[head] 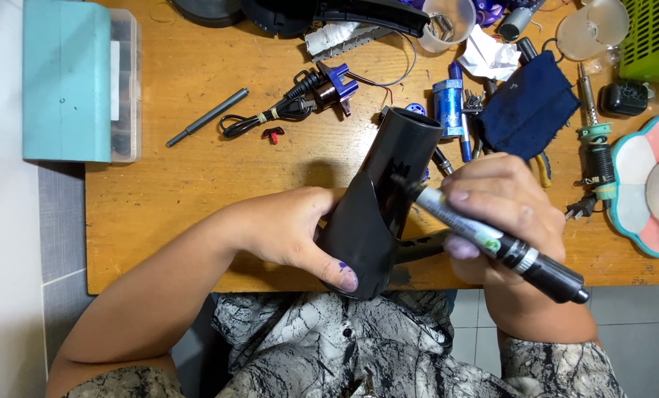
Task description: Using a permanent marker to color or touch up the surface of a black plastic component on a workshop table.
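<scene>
- My left hand [292, 232] clenched the black hair-dryer housing [381, 206], held tilted over the tabletop's [197, 214] near edge.
- My right hand [502, 214] gripped a screwdriver [491, 239], tip at the housing.
- Risk: tip slipping off the glossy shell.
- Beyond lay loose parts and a blue cloth [528, 103].

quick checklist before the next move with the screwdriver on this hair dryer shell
1. Left hand grips the black hair dryer shell: ok.
2. Right hand holds the screwdriver: ok.
3. Screwdriver tip on the shell: ok; seated in a screw: cannot tell.
4. Shell held above the wooden table edge, not resting flat: not ok.
5. Soldering iron lies apart from both hands: ok.
6. Loose screws in reach: cannot tell.
</scene>
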